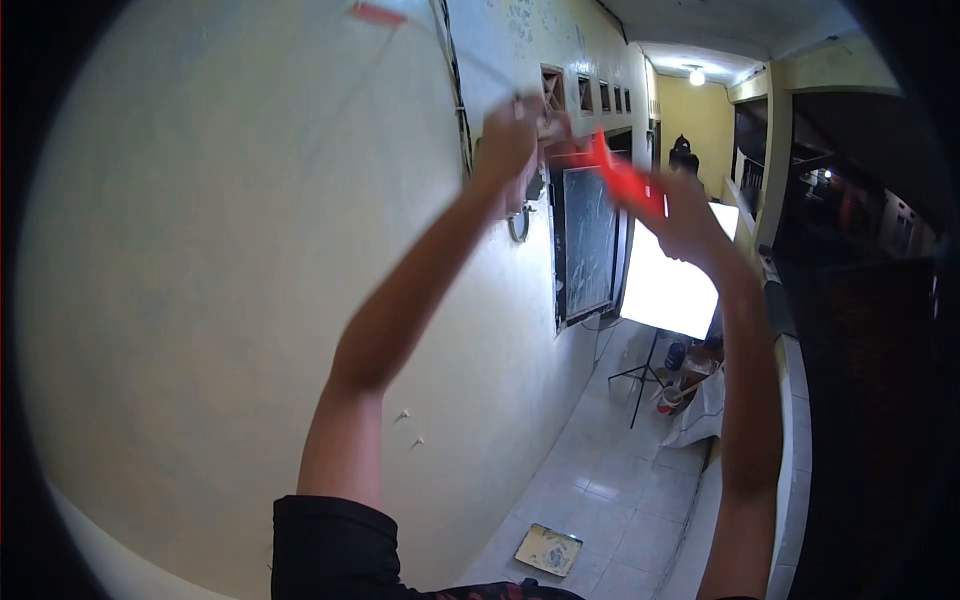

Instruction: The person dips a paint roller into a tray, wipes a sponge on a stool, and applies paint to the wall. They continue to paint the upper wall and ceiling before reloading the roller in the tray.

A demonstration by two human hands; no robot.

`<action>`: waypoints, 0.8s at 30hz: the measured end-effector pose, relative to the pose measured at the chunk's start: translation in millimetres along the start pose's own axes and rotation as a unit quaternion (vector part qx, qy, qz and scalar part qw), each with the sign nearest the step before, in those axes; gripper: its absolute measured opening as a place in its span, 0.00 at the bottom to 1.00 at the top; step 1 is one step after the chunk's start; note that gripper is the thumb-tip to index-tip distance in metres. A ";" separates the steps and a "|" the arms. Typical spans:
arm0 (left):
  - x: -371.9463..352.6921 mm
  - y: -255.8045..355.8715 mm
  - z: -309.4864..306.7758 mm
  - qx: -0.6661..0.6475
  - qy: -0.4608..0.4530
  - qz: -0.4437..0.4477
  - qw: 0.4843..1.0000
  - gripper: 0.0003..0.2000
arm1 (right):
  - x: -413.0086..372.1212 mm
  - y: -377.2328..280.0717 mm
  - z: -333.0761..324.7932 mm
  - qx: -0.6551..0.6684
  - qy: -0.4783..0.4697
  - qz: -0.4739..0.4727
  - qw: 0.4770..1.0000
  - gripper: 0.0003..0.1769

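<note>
My right hand (685, 215) is raised on the right, its fingers wrapped round a bright red-orange tool (628, 185). The tool has a pointed prong and is smeared by motion, so its exact kind does not show. My left hand (510, 140) is lifted close to the wall with its fingers curled. What it grips, if anything, is blurred. Behind it a pinkish box (517, 195) is partly hidden. A blurred red piece (378, 14) shows at the upper left, with a thin grey line running from it toward my left hand.
A cream wall (220, 280) fills the left, with dark cables (456, 85) running down it. Ahead are a window (588, 240), a bright white panel (672, 270) and a tripod (640, 378). A stained tray (548, 550) lies on the tiled floor (610, 495).
</note>
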State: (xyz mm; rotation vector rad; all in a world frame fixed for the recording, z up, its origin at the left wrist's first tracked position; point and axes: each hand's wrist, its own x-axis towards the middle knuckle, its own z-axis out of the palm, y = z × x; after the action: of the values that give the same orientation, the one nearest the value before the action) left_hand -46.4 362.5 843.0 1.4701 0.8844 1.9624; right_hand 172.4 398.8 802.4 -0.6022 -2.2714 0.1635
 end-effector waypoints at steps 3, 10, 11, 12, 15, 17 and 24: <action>-117.8 -83.9 -33.4 -0.022 -0.017 -0.082 0.996 0.12 | -127.8 -8.6 58.2 0.051 -0.062 0.075 0.994 0.30; -111.2 -54.0 -34.5 -0.018 0.007 -0.048 0.999 0.17 | -116.0 -50.0 54.1 0.105 -0.018 0.090 0.990 0.27; -66.4 -40.3 -33.6 -0.034 0.010 0.004 0.999 0.17 | -75.8 -42.9 49.0 0.114 0.017 0.055 0.992 0.30; -26.5 -6.9 -27.3 -0.003 0.029 0.007 1.000 0.17 | -23.0 -43.1 25.1 0.077 -0.002 0.050 0.996 0.30; 90.1 81.2 -10.2 0.058 0.020 0.099 0.993 0.17 | 129.3 -53.9 -49.8 0.008 0.015 -0.002 1.000 0.32; 204.3 114.1 -15.8 0.018 -0.012 0.090 0.996 0.12 | 164.5 -97.8 -96.9 -0.104 0.063 0.028 0.992 0.29; 117.1 56.5 15.9 0.010 -0.018 0.077 0.997 0.16 | 115.9 -13.1 -81.1 -0.024 0.001 -0.011 1.000 0.29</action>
State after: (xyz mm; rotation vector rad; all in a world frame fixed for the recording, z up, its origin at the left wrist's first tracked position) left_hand -64.2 415.7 961.4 1.6224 0.7980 2.0355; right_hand 156.3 436.4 938.4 -0.6025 -2.2837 0.0980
